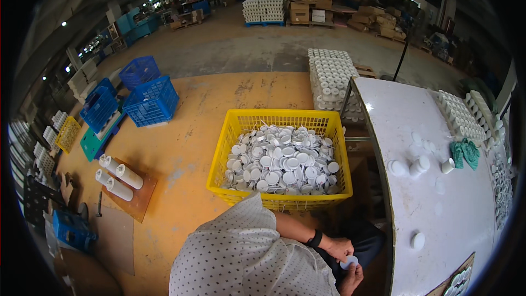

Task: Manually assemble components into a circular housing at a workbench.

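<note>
A round white lid [349,262] is between my two hands, low over my lap beside the table. My left hand [338,248], with a black band on its wrist, is closed with its fingers pinched at the lid's upper edge. From below, my right hand [352,280] grips the same lid with thumb and fingers; part of this hand is hidden. In front of me stands a yellow plastic crate [279,113], heaped with white round lids [287,156], some with thin white stems.
At right is a white-topped table [405,208] with a loose lid [418,240], a small cup [448,165] and a green cloth [464,153]. White cylinders [129,176] stand on a board at left, near blue crates [151,101]. Stacked white parts [331,74] stand beyond the table.
</note>
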Motion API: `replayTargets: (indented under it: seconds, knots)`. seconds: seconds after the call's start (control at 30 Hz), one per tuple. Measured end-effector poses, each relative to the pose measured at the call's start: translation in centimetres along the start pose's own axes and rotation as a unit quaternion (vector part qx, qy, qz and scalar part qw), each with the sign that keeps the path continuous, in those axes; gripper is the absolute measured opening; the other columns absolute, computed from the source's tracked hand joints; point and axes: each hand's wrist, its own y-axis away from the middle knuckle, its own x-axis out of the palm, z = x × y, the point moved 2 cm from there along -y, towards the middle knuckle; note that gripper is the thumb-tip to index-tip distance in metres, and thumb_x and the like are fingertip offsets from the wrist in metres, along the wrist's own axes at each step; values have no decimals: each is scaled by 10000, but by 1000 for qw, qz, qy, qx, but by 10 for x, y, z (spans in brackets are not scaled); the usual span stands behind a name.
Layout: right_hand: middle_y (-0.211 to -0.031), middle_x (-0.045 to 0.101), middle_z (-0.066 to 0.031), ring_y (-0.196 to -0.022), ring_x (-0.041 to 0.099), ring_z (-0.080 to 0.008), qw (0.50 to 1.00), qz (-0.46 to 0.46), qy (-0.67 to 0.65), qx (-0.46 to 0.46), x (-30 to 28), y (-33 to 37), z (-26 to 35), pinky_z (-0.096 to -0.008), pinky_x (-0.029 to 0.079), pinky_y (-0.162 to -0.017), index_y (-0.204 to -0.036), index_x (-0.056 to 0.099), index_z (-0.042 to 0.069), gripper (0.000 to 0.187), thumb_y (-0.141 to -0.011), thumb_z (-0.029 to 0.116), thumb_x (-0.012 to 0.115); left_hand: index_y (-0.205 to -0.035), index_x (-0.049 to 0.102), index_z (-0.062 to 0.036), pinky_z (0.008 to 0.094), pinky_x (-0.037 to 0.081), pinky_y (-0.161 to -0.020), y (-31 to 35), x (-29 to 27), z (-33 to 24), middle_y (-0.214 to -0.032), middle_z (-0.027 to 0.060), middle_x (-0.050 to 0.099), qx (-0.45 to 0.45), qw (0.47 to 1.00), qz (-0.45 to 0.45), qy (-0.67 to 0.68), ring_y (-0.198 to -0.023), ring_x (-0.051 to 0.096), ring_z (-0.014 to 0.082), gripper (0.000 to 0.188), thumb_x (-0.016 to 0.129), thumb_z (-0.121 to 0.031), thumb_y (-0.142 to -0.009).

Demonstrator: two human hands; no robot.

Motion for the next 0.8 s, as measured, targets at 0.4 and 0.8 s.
replayTargets:
  seconds: [0.4,0.8]
  knots:
    - [-838,637,-118,-712,568,-174,992,1,126,-18,7,0,24,-272,448,-667,-987,598,-65,331,-917,237,480,-750,591,47,283,488,-452,-7,1,11,-626,122,626,-41,997,-10,62,-504,634,179,168,613,-115,-711]
    - [-739,598,1,-602,503,-66,991,-76,-77,80,-20,-28,-17,-206,408,-547,-915,639,-4,215,-888,184,539,-965,578,57,235,493,-502,-37,-4,6,-789,109,647,-140,981,58,121,-605,640,148,196,558,-103,-855]
